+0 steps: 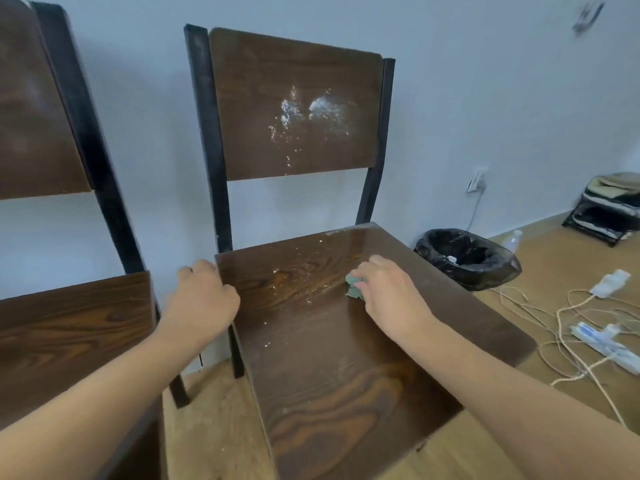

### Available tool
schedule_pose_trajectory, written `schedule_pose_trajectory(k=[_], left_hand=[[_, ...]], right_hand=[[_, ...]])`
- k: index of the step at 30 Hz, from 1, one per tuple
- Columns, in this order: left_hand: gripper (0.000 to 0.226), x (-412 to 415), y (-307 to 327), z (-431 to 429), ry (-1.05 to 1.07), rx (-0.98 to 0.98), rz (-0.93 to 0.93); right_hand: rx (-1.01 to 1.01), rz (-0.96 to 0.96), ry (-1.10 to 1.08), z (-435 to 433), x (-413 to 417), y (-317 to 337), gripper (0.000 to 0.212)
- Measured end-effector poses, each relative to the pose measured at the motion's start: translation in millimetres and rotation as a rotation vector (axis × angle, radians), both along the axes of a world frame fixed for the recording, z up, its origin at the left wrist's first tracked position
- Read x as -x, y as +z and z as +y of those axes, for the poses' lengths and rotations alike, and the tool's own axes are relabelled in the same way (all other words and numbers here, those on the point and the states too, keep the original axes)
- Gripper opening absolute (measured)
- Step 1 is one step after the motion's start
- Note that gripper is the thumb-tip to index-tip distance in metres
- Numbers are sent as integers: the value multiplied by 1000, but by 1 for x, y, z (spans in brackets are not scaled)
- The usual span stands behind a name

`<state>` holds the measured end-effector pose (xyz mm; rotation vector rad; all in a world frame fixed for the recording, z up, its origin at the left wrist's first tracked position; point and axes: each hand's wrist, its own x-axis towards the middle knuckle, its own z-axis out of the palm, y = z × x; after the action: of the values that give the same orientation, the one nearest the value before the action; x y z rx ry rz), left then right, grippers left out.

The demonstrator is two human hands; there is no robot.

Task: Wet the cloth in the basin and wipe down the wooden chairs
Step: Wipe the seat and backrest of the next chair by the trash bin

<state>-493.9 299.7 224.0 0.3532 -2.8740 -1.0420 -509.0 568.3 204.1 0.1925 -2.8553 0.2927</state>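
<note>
A dark wooden chair [332, 327] stands against the wall, white specks on seat and backrest. The left hand [202, 299] grips the seat's far-left corner. The right hand [388, 292] presses a bunched green cloth [355, 287] onto mid-seat.

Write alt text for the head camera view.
A right hand presses a green cloth onto a wooden chair seat flecked white, while the left hand grips the seat's edge. The backrest shows white smears.

Black-lined bin [467, 259], power strips [604, 346], tangled cables [561, 317], wall socket [477, 180]
</note>
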Motion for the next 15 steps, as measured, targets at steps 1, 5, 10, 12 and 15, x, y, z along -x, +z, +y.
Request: schedule_pose_trajectory(k=[1, 5, 10, 12, 15], left_hand=[[43, 3, -3, 0, 11, 1, -5], [48, 4, -7, 1, 23, 0, 5], [46, 5, -7, 2, 21, -47, -1], [45, 4, -9, 3, 36, -93, -36], [42, -4, -11, 9, 56, -167, -74]], right_hand=[[-27, 12, -38, 23, 11, -2, 24], [-53, -17, -306, 126, 31, 11, 23], [150, 144, -461, 160, 37, 35, 19], [191, 85, -347, 131, 41, 31, 16], [253, -12, -225, 76, 42, 12, 10]])
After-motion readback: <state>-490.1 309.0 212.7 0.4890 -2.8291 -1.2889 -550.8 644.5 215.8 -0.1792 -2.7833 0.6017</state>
